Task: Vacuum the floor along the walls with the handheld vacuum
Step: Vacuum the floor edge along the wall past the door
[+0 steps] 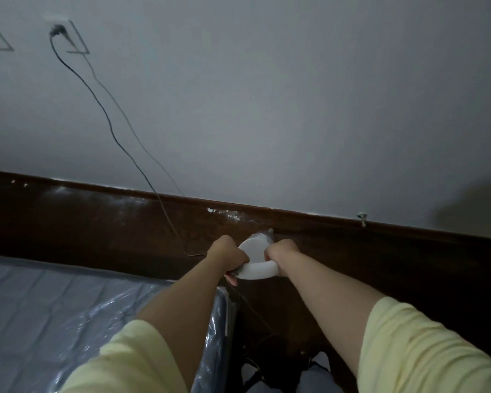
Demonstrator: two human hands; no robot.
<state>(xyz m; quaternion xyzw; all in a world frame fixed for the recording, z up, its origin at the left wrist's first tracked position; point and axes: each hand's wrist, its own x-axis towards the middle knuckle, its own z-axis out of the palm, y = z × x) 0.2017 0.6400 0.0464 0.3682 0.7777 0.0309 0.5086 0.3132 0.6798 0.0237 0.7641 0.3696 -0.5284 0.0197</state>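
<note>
Vacuum (257, 258): centre, low against the baseboard (97, 222), between both hands. Left hand (229, 255): at its 9 o'clock, on the handle end. Right hand (282, 255): at its 3 o'clock. Wall (295, 109): above the baseboard, 12 o'clock. Socket (58, 26): on the wall, 10 o'clock, far; cord (111, 129) runs from it down to the left hand. Mattress (54, 307): 8 o'clock, before the baseboard. Screw (362, 217): 2 o'clock, at the wall's foot.

both arms extend forward, forearms bare below yellow sleeves (425, 350). left hand (227, 255) and right hand (282, 255) are curled in fists, each gripping, knuckles up.
</note>
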